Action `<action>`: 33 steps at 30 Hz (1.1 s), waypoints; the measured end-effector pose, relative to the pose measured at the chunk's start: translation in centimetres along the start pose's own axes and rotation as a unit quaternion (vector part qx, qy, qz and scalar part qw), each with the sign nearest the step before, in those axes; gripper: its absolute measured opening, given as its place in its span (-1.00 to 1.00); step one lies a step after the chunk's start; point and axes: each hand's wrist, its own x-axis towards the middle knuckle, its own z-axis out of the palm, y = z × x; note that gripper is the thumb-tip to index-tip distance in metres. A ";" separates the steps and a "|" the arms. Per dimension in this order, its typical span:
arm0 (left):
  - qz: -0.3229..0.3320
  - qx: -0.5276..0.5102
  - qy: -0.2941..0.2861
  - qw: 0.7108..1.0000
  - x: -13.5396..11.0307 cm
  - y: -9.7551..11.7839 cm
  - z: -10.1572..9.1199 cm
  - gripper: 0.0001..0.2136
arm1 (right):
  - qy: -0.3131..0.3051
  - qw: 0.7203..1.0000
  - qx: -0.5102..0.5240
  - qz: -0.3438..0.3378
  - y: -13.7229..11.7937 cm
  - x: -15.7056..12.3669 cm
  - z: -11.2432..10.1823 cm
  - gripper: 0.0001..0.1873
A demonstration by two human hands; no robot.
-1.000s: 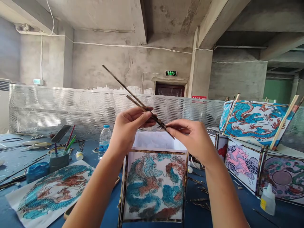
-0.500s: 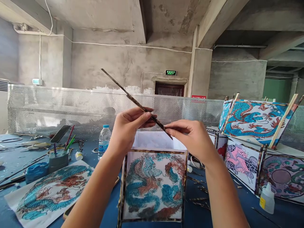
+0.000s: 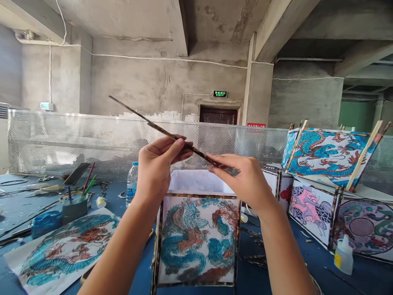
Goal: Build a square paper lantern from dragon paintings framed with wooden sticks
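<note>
Two thin dark mottled sticks (image 3: 162,130), laid along each other, are held up in the air in front of me. My left hand (image 3: 162,159) pinches them near the middle between thumb and fingers. At their lower right end, my right hand (image 3: 236,174) pinches them too. The sticks slant from upper left down to the right. Below my hands stands a box-shaped paper lantern (image 3: 199,241) with a dark stick frame; its front panel bears a blue and brown dragon painting. The lantern's top is open, showing white inner walls.
On the blue table lie a loose dragon painting (image 3: 70,246), a water bottle (image 3: 132,184), a cup with brushes (image 3: 74,207), a blue jar (image 3: 46,223) and a glue bottle (image 3: 344,254). More painted lanterns (image 3: 330,157) stand at right. A perforated metal screen (image 3: 70,139) runs behind.
The sticks have tilted flatter, their far end swinging left and down. My left hand has shifted slightly left; both hands keep their pinch on the sticks.
</note>
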 end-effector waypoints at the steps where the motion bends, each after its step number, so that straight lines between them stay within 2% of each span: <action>1: 0.006 -0.002 0.005 1.000 0.0 0.0 0.0 -0.87 | 0.013 1.000 -0.015 -0.012 0.1 0.0 0.1 -0.68; 5: 0.023 -0.015 0.017 0.999 -0.2 0.3 0.1 -0.88 | 0.062 0.997 -0.044 -0.021 0.1 0.0 0.5 -0.74; 10: 0.015 -0.026 0.019 0.999 -0.2 0.4 0.1 -0.87 | 0.074 0.995 -0.068 -0.023 0.0 -0.2 0.4 -0.94; 18: 0.009 -0.018 0.015 1.000 -0.4 0.3 0.5 -0.86 | 0.080 0.994 -0.066 -0.025 0.5 -0.3 0.2 -0.93; 29: -0.002 -0.016 0.002 1.000 -0.1 0.0 0.2 -0.89 | 0.045 0.999 -0.027 0.001 1.2 -0.2 0.4 -0.99; 31: -0.007 -0.021 -0.002 1.000 -0.1 0.1 0.4 -0.92 | 0.025 0.999 -0.015 0.012 1.0 -0.2 0.1 -0.98; 33: -0.008 -0.027 -0.002 1.000 -0.1 0.4 0.5 -0.95 | -0.010 1.000 0.004 0.023 0.6 -0.2 -0.5 -0.89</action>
